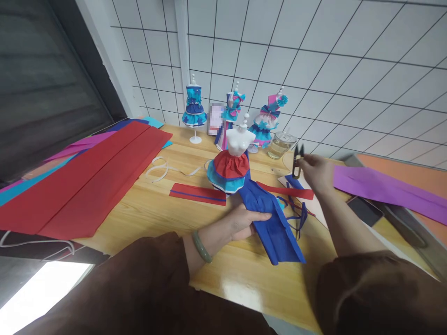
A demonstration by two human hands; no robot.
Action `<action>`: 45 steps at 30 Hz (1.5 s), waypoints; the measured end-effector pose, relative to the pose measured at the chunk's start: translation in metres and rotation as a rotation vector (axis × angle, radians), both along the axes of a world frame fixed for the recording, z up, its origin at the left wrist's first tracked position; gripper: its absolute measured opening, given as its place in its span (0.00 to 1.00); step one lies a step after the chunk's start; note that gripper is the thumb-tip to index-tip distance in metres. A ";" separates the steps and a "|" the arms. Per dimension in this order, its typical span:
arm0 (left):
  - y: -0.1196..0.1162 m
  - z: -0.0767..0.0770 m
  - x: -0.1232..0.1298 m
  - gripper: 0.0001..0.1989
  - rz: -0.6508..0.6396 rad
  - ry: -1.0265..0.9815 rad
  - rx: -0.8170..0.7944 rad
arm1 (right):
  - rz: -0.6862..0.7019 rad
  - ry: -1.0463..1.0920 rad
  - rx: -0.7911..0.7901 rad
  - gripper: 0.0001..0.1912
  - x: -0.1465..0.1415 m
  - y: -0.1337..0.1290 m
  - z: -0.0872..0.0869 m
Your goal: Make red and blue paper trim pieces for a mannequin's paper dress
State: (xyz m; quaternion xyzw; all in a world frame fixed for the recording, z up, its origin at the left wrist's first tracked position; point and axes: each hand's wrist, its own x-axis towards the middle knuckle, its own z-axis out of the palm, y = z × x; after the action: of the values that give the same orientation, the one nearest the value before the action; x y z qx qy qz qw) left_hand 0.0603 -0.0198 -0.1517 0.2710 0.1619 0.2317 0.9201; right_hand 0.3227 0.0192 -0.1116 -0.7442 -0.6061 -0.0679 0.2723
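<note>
My left hand [244, 222] is closed on a long strip of blue fabric [275, 232], thumb on top, near the middle of the table. The strip's far end runs up beside a small white dress-form mannequin [240, 141], which wears a gathered skirt [228, 172] in red and light blue with white trim. Raised at the right, my right hand [316, 172] grips a pair of thread snips [297, 160], blades pointing up. The snips are apart from the fabric. A red strip with a blue line [197, 193] lies just left of the mannequin.
Three dressed mannequins stand behind, one in blue [194, 104]. A glass cup [281, 145] is near the wall. Large red fabric sheets [104, 177] lie left, with a white ribbon [160, 170] close by. Blue scraps [302, 216], a phone [365, 211] and purple fabric [387, 188] are right.
</note>
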 end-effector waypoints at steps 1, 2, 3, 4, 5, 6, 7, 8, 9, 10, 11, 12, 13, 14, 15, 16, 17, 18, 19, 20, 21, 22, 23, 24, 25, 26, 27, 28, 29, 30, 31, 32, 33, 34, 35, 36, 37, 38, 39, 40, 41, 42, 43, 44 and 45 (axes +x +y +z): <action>0.001 0.000 0.001 0.19 0.014 -0.004 -0.001 | -0.026 0.117 0.063 0.19 0.000 -0.011 0.006; 0.002 -0.001 0.002 0.19 0.034 -0.010 -0.003 | -0.041 0.227 0.120 0.20 -0.002 -0.023 0.011; 0.002 -0.001 0.003 0.19 0.064 -0.016 0.000 | -0.027 0.332 0.148 0.19 -0.005 -0.035 0.015; 0.003 0.000 0.004 0.20 0.103 -0.022 0.010 | -0.016 0.427 0.161 0.18 -0.010 -0.048 0.018; 0.004 0.001 0.004 0.19 0.146 -0.029 0.026 | 0.003 0.511 0.152 0.17 -0.017 -0.060 0.020; 0.004 0.002 0.005 0.18 0.187 -0.035 0.047 | 0.022 0.581 0.135 0.16 -0.025 -0.072 0.020; 0.004 0.003 0.006 0.17 0.221 -0.042 0.069 | 0.043 0.640 0.107 0.15 -0.034 -0.082 0.019; 0.005 0.003 0.006 0.17 0.244 -0.052 0.088 | 0.065 0.690 0.075 0.16 -0.043 -0.091 0.016; 0.005 0.004 0.006 0.17 0.257 -0.065 0.101 | 0.092 0.764 0.026 0.18 -0.053 -0.099 0.013; 0.006 0.004 0.007 0.18 0.262 -0.077 0.109 | 0.144 0.950 -0.073 0.21 -0.063 -0.105 0.009; 0.006 0.003 0.008 0.19 0.267 -0.080 0.114 | 0.156 1.082 -0.130 0.23 -0.071 -0.110 0.004; 0.007 0.002 0.008 0.20 0.278 -0.073 0.119 | 0.144 1.142 -0.189 0.23 -0.079 -0.113 0.000; 0.008 0.000 0.009 0.21 0.292 -0.060 0.123 | 0.124 1.171 -0.234 0.23 -0.085 -0.116 -0.003; 0.009 -0.001 0.010 0.21 0.304 -0.041 0.127 | 0.102 1.175 -0.264 0.23 -0.089 -0.117 -0.006; 0.009 -0.003 0.011 0.21 0.313 -0.026 0.131 | 0.085 1.164 -0.292 0.23 -0.093 -0.119 -0.007; 0.010 -0.004 0.011 0.21 0.318 -0.018 0.134 | 0.084 1.153 -0.317 0.22 -0.095 -0.120 -0.007; 0.010 -0.005 0.012 0.21 0.318 -0.016 0.136 | 0.099 1.148 -0.342 0.21 -0.096 -0.121 -0.007; 0.010 -0.006 0.013 0.21 0.316 -0.019 0.139 | 0.121 1.149 -0.370 0.20 -0.097 -0.121 -0.006; 0.010 -0.006 0.013 0.21 0.310 -0.021 0.142 | 0.144 1.150 -0.399 0.20 -0.097 -0.122 -0.006; 0.010 -0.006 0.013 0.21 0.306 -0.023 0.145 | 0.163 1.147 -0.426 0.21 -0.097 -0.123 -0.005; 0.009 -0.005 0.013 0.21 0.303 -0.023 0.148 | 0.170 1.134 -0.447 0.21 -0.097 -0.124 -0.005; 0.009 -0.005 0.013 0.22 0.300 -0.021 0.151 | 0.161 1.111 -0.459 0.20 -0.097 -0.125 -0.005; 0.008 -0.004 0.013 0.22 0.294 -0.018 0.153 | 0.142 1.077 -0.464 0.20 -0.096 -0.125 -0.006; 0.007 -0.003 0.012 0.22 0.289 -0.015 0.155 | 0.121 1.037 -0.465 0.20 -0.096 -0.126 -0.007; 0.007 -0.003 0.012 0.22 0.285 -0.012 0.156 | 0.102 0.995 -0.461 0.20 -0.096 -0.126 -0.007; 0.006 -0.002 0.012 0.21 0.283 -0.010 0.156 | 0.087 0.954 -0.450 0.20 -0.096 -0.127 -0.008; 0.005 -0.002 0.012 0.20 0.281 -0.009 0.154 | 0.079 0.915 -0.437 0.20 -0.096 -0.127 -0.008; 0.005 -0.001 0.012 0.19 0.288 -0.005 0.148 | 0.080 0.875 -0.421 0.20 -0.096 -0.127 -0.008; 0.004 -0.001 0.012 0.19 0.305 0.003 0.138 | 0.086 0.836 -0.405 0.20 -0.097 -0.128 -0.008; 0.004 0.000 0.012 0.19 0.323 0.015 0.123 | 0.094 0.801 -0.389 0.21 -0.099 -0.128 -0.007; 0.003 0.000 0.013 0.20 0.339 0.026 0.108 | 0.103 0.772 -0.377 0.21 -0.100 -0.128 -0.006; 0.002 0.001 0.013 0.21 0.348 0.033 0.098 | 0.108 0.751 -0.369 0.21 -0.102 -0.128 -0.006; 0.001 0.002 0.014 0.21 0.341 0.035 0.096 | 0.111 0.738 -0.365 0.22 -0.103 -0.128 -0.006; 0.000 0.002 0.014 0.20 0.323 0.036 0.100 | 0.113 0.730 -0.363 0.21 -0.105 -0.128 -0.006; 0.000 0.003 0.015 0.20 0.298 0.036 0.107 | 0.113 0.726 -0.362 0.21 -0.107 -0.129 -0.006; -0.001 0.004 0.015 0.19 0.273 0.042 0.113 | 0.111 0.722 -0.362 0.21 -0.108 -0.129 -0.006; -0.002 0.004 0.015 0.19 0.252 0.054 0.118 | 0.108 0.716 -0.361 0.21 -0.109 -0.129 -0.006; -0.003 0.005 0.016 0.20 0.238 0.066 0.119 | 0.108 0.710 -0.363 0.20 -0.110 -0.129 -0.007; -0.003 0.005 0.016 0.20 0.237 0.075 0.118 | 0.107 0.704 -0.365 0.20 -0.110 -0.130 -0.007; -0.003 0.006 0.016 0.21 0.247 0.078 0.114 | 0.106 0.696 -0.364 0.20 -0.111 -0.130 -0.008; -0.003 0.006 0.017 0.21 0.260 0.077 0.108 | 0.112 0.688 -0.367 0.19 -0.111 -0.130 -0.008; -0.002 0.005 0.017 0.22 0.282 0.071 0.101 | 0.120 0.680 -0.366 0.19 -0.111 -0.131 -0.009; -0.001 0.005 0.017 0.22 0.311 0.060 0.096 | 0.129 0.671 -0.365 0.19 -0.110 -0.131 -0.009; 0.001 0.004 0.018 0.22 0.343 0.047 0.096 | 0.137 0.660 -0.365 0.18 -0.110 -0.132 -0.010; 0.003 0.004 0.018 0.21 0.380 0.033 0.102 | 0.144 0.648 -0.365 0.18 -0.110 -0.133 -0.010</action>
State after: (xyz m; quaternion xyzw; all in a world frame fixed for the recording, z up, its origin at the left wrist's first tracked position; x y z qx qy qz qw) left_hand 0.0785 -0.0167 -0.1481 0.2858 0.2133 0.4048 0.8420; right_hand 0.2128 -0.1137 -0.1215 -0.7188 -0.5414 0.2998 0.3168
